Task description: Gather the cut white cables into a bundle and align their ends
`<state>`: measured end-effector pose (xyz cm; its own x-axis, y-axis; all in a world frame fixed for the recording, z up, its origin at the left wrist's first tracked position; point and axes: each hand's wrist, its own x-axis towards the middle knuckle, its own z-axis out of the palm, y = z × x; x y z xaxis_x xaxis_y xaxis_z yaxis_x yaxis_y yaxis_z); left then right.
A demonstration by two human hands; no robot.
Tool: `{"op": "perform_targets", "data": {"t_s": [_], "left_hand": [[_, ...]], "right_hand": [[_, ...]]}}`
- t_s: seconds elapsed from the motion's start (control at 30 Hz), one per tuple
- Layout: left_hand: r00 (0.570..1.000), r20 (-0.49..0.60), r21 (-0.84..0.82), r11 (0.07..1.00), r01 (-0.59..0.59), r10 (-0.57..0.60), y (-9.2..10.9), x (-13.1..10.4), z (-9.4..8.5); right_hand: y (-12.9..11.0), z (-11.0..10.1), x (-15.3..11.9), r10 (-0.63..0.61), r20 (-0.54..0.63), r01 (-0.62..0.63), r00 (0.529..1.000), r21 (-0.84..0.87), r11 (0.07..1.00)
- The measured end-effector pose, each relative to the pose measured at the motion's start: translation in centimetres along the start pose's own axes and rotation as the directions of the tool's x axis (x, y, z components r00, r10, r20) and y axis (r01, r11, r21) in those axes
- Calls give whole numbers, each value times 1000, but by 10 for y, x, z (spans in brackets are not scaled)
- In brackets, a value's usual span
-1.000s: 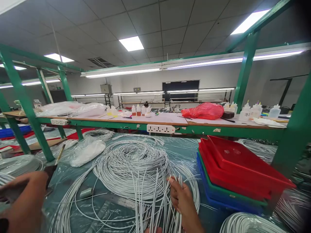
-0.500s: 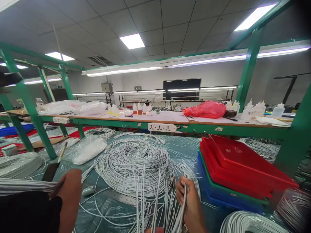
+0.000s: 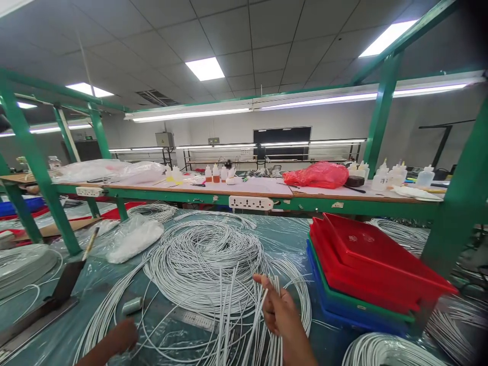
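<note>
- R hand [image 3: 280, 311] low centre, fingers closed round a bunch of cut white wires [image 3: 263, 325]; wire ends stick up past the fingertips, rest fans down toward bottom edge.
- L hand [image 3: 124, 335] bottom left, mostly out of frame; grip can't tell, nothing seen in it.
- Big white wire coil [image 3: 206, 254] on the plastic-covered bench, just behind the bunch.
- Stacked trays [image 3: 366, 269], red over green and blue, to the R.
- Small grey roll [image 3: 132, 305] near L hand.

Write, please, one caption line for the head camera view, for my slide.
Right hand gripping a bundle of cut white wires above a large wire coil, beside stacked red and blue trays.
</note>
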<state>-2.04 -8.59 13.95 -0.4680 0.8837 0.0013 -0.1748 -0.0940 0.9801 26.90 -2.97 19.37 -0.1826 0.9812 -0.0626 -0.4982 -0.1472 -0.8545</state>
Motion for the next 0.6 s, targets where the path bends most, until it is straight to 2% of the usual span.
{"op": "perform_targets", "data": {"t_s": [0.1,0.17,0.2,0.27,0.33,0.4,0.5,0.6], "left_hand": [[982,-10,75,980,-187,188,-4,14,-30],[959,7,129,950,-283,285,-8,25,-42],[954,37,149,942,-300,298,-11,30,-45],[946,157,200,928,-313,285,-15,37,-44],[925,282,252,911,-326,253,-17,38,-40],[915,351,297,903,-312,200,-17,36,-37],[916,379,335,903,-268,131,-8,28,-35],[939,338,332,925,-186,68,4,9,-23]], "right_hand": [[-1,-4,3,10,-76,-7,997,42,999],[-2,-9,4,-39,-142,49,989,68,996],[-2,-11,5,-70,-167,83,983,72,994],[-1,-13,4,-92,-161,104,983,67,992],[1,-11,2,-53,-96,57,994,41,998],[5,-6,-1,-10,-24,11,1000,2,1000],[8,0,-3,-1,-8,1,1000,-25,1000],[4,-3,-2,-19,-124,17,992,-10,1000]]}}
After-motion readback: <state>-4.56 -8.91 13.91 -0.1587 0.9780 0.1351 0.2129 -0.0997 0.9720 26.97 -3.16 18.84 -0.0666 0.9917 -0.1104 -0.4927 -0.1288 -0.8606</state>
